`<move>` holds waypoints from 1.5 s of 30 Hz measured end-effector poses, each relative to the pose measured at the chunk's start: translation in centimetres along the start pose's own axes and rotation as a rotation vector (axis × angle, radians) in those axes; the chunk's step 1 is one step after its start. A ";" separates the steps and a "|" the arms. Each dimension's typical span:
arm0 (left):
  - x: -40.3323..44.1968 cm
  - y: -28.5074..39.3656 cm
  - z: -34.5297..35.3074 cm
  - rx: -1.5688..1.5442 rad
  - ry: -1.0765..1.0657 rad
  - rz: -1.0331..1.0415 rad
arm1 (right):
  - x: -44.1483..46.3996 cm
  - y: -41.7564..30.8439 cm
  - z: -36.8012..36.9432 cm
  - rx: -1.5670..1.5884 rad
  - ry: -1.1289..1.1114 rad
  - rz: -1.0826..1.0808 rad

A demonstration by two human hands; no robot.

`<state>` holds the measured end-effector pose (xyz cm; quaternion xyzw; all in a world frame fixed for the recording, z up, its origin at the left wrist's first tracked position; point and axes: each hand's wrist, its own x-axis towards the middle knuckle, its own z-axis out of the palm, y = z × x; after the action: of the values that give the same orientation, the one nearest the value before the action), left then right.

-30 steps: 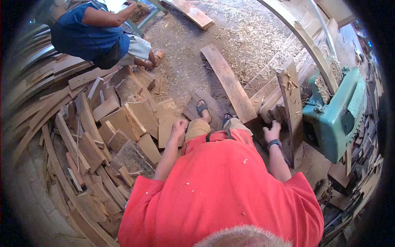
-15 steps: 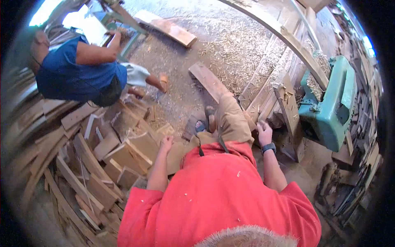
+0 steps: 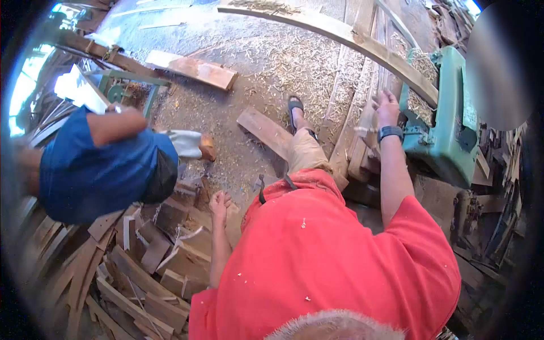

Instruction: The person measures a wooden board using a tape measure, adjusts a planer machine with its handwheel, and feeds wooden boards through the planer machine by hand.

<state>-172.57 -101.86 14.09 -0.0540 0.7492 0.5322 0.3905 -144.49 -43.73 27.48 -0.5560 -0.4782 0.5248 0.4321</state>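
My right hand point(image 3: 387, 109), with a dark watch on the wrist, reaches forward with its fingers apart and holds nothing. It is beside the green machine point(image 3: 447, 133) and just below a long curved-looking wooden beam point(image 3: 391, 59), whose near end rests at the machine's shavings-filled top. My left hand point(image 3: 220, 203) hangs low at my side near the pile of wood offcuts point(image 3: 187, 263). Its fingers are loosely curled and I see nothing in them.
A co-worker in a blue shirt point(image 3: 107, 164) bends at the left beside a green metal frame point(image 3: 150, 102). Thick planks point(image 3: 195, 69) and another board point(image 3: 265, 131) lie on the floor ahead. Wood shavings point(image 3: 300, 62) cover the ground. Scrap wood crowds the right side.
My right hand has risen from beside my thigh, forward toward the machine, and its fingers have spread. I have stepped forward, one sandalled foot out ahead. The co-worker's arm has moved.
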 end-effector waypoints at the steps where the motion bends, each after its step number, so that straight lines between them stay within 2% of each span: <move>1: 1.2 2.5 1.8 0.000 0.013 0.027 | 2.9 0.7 0.0 0.096 0.036 0.103; 2: 2.9 4.6 3.8 0.002 0.025 0.056 | 5.9 1.5 -0.2 0.196 0.072 0.206; 3: 5.6 6.3 6.2 0.010 0.016 0.080 | 9.6 2.7 -0.7 0.219 0.081 0.196; 5: 12.0 10.8 11.6 0.018 -0.069 0.164 | 17.1 6.1 -1.7 0.332 0.155 0.374; 6: 14.9 13.7 15.6 0.044 -0.068 0.187 | 20.1 7.2 -1.7 0.364 0.205 0.386; 8: 21.3 18.6 21.8 0.383 -0.161 0.253 | 24.6 5.9 -0.9 0.366 0.306 0.421; 9: 21.7 22.9 25.7 0.436 -0.223 0.425 | 25.1 6.5 -0.7 0.300 0.375 0.481; 10: 21.6 28.1 29.3 0.630 -0.265 0.560 | 27.7 8.7 -1.4 0.338 0.402 0.513; 11: 24.0 29.7 31.9 0.450 -0.393 0.540 | 29.6 9.5 -1.7 0.334 0.404 0.526; 13: 22.6 37.7 36.8 0.600 -0.405 0.607 | 31.8 10.6 -1.4 0.573 0.346 0.617; 14: 23.5 39.3 38.3 0.612 -0.397 0.592 | 32.0 10.1 0.1 0.598 0.461 0.598; 16: 25.3 41.8 41.6 0.451 -0.522 0.697 | 32.6 10.1 1.4 0.667 0.482 0.558; 18: 25.2 44.6 44.7 0.639 -0.533 1.047 | 33.0 10.5 2.2 0.743 0.532 0.510; 20: 26.3 45.9 47.1 0.810 -0.707 1.137 | 32.6 10.6 2.4 0.747 0.492 0.448; 21: 27.0 46.1 48.3 0.822 -0.689 1.121 | 32.5 10.4 2.5 0.722 0.536 0.467; 22: 27.9 46.3 49.7 0.961 -0.685 1.215 | 32.7 11.1 1.8 0.720 0.520 0.463; 23: 29.0 46.6 50.7 1.101 -0.687 1.307 | 33.0 11.8 1.4 0.717 0.509 0.455; 26: 34.0 47.1 53.1 1.264 -0.591 1.384 | 33.0 11.8 1.5 0.669 0.577 0.465; 27: 35.9 47.6 53.5 1.246 -0.623 1.386 | 33.1 11.9 1.4 0.656 0.605 0.455; 29: 39.7 49.2 52.3 1.362 -0.569 1.500 | 33.1 13.0 0.6 0.751 0.531 0.447; 33: 45.4 54.1 48.8 1.395 -0.551 1.505 | 31.3 12.5 2.6 0.642 0.665 0.502; 35: 47.4 56.7 47.1 1.465 -0.521 1.433 | 30.0 11.0 4.9 0.498 0.737 0.595; 38: 51.7 60.0 45.1 1.405 -0.446 1.364 | 28.1 7.0 9.8 0.476 0.733 0.567; 39: 53.4 60.3 44.7 1.392 -0.381 1.361 | 28.0 7.1 10.2 0.505 0.787 0.583; 40: 54.5 61.1 44.5 1.389 -0.413 1.384 | 27.7 6.8 10.8 0.552 0.785 0.587; 42: 55.7 61.9 44.7 1.362 -0.369 1.259 | 27.5 6.7 11.3 0.606 0.804 0.575; 43: 55.8 61.5 45.4 1.355 -0.387 1.279 | 27.4 7.5 11.4 0.636 0.756 0.551; 45: 55.7 61.0 47.6 1.253 -0.520 1.172 | 28.2 7.6 11.7 0.677 0.719 0.503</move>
<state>-216.20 -17.15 18.24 0.6827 0.6973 0.1351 0.1713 -155.80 -17.46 14.31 -0.6273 0.0422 0.5133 0.5841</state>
